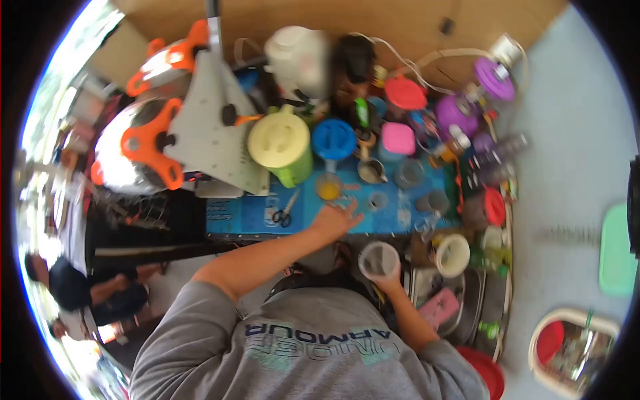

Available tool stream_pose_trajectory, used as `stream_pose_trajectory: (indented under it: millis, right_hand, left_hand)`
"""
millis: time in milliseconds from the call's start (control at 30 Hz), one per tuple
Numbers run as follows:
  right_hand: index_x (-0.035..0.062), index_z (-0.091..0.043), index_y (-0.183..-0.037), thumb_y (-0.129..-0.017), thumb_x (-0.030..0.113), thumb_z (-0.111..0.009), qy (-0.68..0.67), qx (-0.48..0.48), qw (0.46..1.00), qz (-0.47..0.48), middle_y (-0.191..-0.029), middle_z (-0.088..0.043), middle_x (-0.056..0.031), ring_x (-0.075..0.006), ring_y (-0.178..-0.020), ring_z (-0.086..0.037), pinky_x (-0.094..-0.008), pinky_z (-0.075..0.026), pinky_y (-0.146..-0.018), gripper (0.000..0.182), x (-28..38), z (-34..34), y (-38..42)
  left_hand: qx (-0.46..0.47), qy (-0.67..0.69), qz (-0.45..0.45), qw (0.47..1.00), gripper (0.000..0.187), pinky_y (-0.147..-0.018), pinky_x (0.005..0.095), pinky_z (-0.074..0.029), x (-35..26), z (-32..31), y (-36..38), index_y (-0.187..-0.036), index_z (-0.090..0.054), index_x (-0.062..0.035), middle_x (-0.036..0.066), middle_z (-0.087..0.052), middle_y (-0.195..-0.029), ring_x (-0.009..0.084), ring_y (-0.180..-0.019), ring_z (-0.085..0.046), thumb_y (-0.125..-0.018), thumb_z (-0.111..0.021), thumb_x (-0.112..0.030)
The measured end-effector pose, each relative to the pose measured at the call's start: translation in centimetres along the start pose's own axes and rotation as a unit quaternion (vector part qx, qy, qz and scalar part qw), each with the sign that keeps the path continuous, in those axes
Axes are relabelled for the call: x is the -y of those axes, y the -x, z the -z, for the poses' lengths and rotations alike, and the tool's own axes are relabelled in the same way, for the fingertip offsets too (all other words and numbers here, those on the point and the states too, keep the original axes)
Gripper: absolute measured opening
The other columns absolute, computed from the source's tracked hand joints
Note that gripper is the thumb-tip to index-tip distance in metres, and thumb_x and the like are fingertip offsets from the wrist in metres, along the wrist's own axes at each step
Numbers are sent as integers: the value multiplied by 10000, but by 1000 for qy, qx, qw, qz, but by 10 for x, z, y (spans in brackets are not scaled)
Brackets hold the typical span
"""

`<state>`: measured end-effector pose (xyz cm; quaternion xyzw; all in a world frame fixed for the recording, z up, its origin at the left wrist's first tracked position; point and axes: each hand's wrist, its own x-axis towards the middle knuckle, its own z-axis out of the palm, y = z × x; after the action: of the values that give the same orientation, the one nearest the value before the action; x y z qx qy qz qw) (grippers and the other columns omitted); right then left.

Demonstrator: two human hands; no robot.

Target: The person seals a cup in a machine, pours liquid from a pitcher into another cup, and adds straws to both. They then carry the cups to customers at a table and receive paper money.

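Currently, the blue surface (393,221) is leaving some open room before the green pitcher (281,143). Right of the pitcher, the left hand (337,219) is splaying its fingers; farther right, the right hand (392,280) is holding a clear cup (378,259) beyond the surface's front edge.

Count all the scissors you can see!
1 pair: the scissors lie on the blue mat, left of the left hand, in front of the green jug. More may be hidden in the clutter.
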<state>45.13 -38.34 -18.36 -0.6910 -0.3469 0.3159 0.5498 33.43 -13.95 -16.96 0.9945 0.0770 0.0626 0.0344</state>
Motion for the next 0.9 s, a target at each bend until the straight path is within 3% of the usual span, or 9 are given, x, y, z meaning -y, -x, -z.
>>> stream_pose_trajectory:
  millis: [100,167,233,367,433,467,633,733,900]
  right_hand:
    - [43,-561,-1306,-582,121,-965,109,1,990,85,-1254,-643,-110,-242,-1191,-613,-412,-482,-1054,832,-45,29,-4]
    - [39,-492,-1375,-615,95,-942,-21,-1,999,41,-1294,-623,-123,-271,-1219,-596,-431,-477,-1068,885,-47,37,-9]
    - [42,-385,-1475,-677,60,-923,9,61,991,122,-1430,-528,-162,-298,-1314,-530,-435,-430,-1130,963,-68,53,-24]
    - [44,-377,-1449,-643,42,-906,154,90,952,247,-1386,-561,-152,-312,-1299,-534,-452,-447,-1108,964,-59,67,-48]
    - [46,-364,-1453,-650,40,-895,-83,129,988,31,-1412,-537,-161,-314,-1310,-517,-460,-433,-1120,963,-60,66,-60]
    - [45,-365,-1449,-658,40,-885,37,163,978,128,-1404,-543,-163,-316,-1289,-530,-458,-436,-1114,947,-55,68,-71]
    - [46,-388,-1428,-649,48,-878,132,254,894,344,-1340,-571,-170,-320,-1210,-573,-449,-456,-1078,920,-32,29,-122]
    - [50,-428,-1379,-626,56,-893,-10,413,888,200,-1274,-590,-165,-307,-1163,-599,-442,-469,-1051,884,19,-22,-130]
    - [65,-465,-1308,-602,82,-918,5,551,813,186,-1223,-610,-129,-268,-1141,-613,-433,-485,-1030,839,118,-157,-86]
  left_hand:
    - [26,-1,19,999,361,-503,440,-529,-4,-65,-3,-1136,-734,-123,231,-694,-1130,283,-691,-711,-788,-687,-203]
    - [118,-8,116,986,283,-481,446,-514,-17,-89,-10,-1021,-764,-82,208,-699,-983,302,-702,-714,-772,-697,-198]
    - [135,25,74,988,254,-461,451,-498,-17,-70,-10,-945,-767,-29,185,-695,-949,317,-726,-718,-763,-703,-195]
    - [53,-5,76,996,167,-464,439,-502,-21,-49,0,-766,-741,-101,146,-660,-859,258,-635,-685,-733,-698,-259]
    - [52,6,128,990,161,-473,444,-507,-27,-70,2,-770,-742,-110,129,-674,-881,248,-669,-692,-744,-710,-266]
    - [40,-5,130,991,165,-477,438,-501,-32,-68,8,-772,-741,-114,114,-677,-880,245,-692,-695,-735,-719,-273]
    - [102,-20,204,973,188,-676,418,-453,-48,53,70,-850,-739,-161,38,-682,-871,222,-854,-685,-723,-764,-298]
    - [111,-21,265,958,306,-800,411,-393,-70,132,145,-925,-725,-184,3,-684,-875,204,-955,-657,-676,-822,-333]
    - [101,-50,455,883,544,-901,462,-380,-121,233,296,-1051,-680,-157,10,-703,-924,213,-1045,-613,-609,-883,-401]
